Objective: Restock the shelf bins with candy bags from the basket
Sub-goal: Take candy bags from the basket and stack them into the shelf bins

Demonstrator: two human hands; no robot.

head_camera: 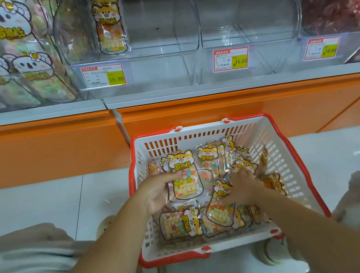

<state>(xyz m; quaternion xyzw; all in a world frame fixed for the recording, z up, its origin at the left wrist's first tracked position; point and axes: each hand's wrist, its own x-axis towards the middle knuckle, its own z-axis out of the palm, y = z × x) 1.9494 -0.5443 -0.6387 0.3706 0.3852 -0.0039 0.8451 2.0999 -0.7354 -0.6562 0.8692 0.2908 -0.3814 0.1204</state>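
Note:
A white basket with a red rim (pixel 289 145) sits on the floor in front of me, holding several clear candy bags with an orange cartoon cat. My left hand (pixel 156 193) grips one upright bag (pixel 184 176) by its left edge, thumb across its front. My right hand (pixel 244 187) reaches into the pile, fingers curled round another bag (pixel 220 210). Above, a clear shelf bin (pixel 162 36) holds one such bag (pixel 107 25) standing at its left side.
Left of that bin stand koala-print bags (pixel 10 55). A further clear bin (pixel 250 18) sits to the right, then a bin of dark red packets (pixel 339 3). Price tags line the bin fronts. An orange cabinet front (pixel 51 147) rises behind the basket. My knees flank it.

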